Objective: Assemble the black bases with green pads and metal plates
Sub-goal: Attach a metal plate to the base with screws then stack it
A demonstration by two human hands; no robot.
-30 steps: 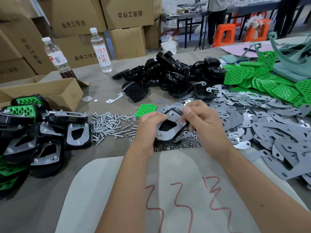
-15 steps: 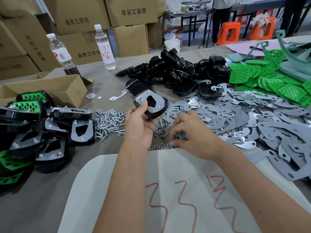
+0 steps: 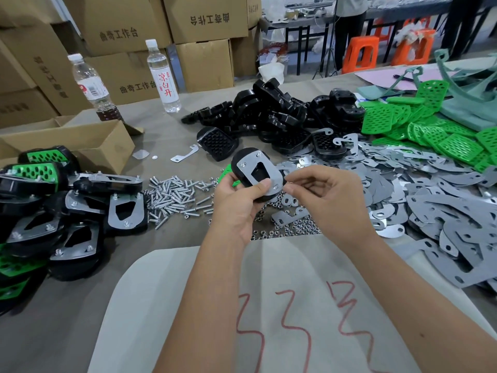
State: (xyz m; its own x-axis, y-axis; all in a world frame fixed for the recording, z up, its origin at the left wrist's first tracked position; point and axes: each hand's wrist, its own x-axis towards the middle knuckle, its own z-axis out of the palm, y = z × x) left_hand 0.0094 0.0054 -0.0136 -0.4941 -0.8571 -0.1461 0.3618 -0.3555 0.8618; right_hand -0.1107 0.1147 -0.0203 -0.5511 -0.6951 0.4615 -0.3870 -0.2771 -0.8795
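Left hand (image 3: 236, 200) grips black base (image 3: 256, 177) beside right hand (image 3: 320, 195)

Stacked cardboard boxes (image 3: 207, 20), orange stools (image 3: 361, 53)

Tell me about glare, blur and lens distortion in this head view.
Head view: even indoor light; mild glare on the metal plate held by the left hand; wide-angle bending curves the cardboard boxes; the right hand looks sharp; background orange stools are soft.
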